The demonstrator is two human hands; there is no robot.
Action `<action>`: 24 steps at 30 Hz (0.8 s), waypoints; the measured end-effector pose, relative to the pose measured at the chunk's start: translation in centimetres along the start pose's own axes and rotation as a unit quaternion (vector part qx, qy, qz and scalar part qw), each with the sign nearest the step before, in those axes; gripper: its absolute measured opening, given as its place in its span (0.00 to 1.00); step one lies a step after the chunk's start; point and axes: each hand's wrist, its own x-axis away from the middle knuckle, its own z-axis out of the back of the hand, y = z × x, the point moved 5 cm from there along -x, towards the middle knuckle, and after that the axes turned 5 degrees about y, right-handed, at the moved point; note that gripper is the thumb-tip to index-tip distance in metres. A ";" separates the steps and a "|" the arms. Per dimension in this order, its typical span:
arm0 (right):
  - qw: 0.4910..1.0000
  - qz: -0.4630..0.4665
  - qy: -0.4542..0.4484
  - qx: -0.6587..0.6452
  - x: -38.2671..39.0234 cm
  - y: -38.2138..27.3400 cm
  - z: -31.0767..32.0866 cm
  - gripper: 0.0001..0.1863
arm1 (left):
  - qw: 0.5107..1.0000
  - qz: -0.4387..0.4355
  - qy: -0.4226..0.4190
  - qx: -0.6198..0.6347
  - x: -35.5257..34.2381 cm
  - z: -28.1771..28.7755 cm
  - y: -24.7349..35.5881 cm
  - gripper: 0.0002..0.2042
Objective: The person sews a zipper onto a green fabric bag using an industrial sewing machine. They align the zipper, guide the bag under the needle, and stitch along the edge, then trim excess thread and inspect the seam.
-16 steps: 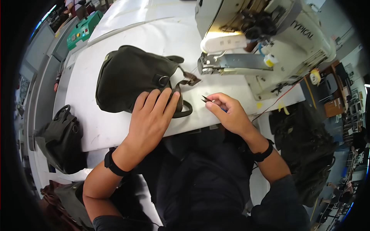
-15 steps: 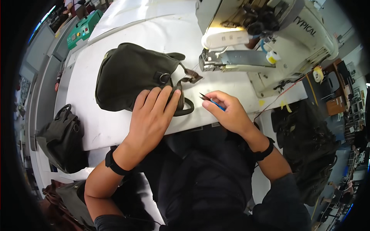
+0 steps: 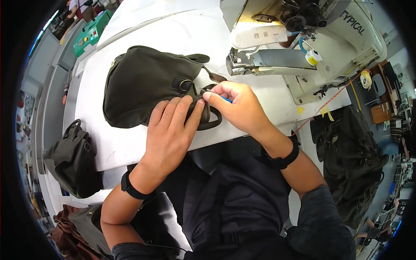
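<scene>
A dark green bag (image 3: pixel 145 84) lies on the white table (image 3: pixel 125 149) left of the frame's centre, its zipped end toward the middle. The left hand (image 3: pixel 171 123) rests flat on its lower edge, fingers straight; the right hand (image 3: pixel 238 106), at the centre, pinches a small blue tool (image 3: pixel 226 100) against the zipped end. A sewing machine (image 3: pixel 357 52) fills the upper right, its narrow arm (image 3: pixel 281 60) reaching across just above the right hand, with a small white bottle (image 3: pixel 313 57) beside that arm. A red cord (image 3: pixel 328 100) runs slantwise below the machine. Another dark bag (image 3: pixel 71 158) sits at the left, a green box (image 3: pixel 92 34) at the upper left, and a heap of dark bags (image 3: pixel 349 164) at the right. Brown cloth (image 3: pixel 67 225) lies at the lower left. The right hand's fingers hide most of the tool, so its kind is hard to tell; the left hand covers part of the bag's edge. The upper border cuts off the machine's top, and things near the curved rim blur.
</scene>
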 end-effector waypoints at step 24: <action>0.951 0.131 0.106 0.257 2.5 3.4 7.0 0.17 | 0.995 0.022 -0.094 0.028 -2.6 0.2 -0.8 0.27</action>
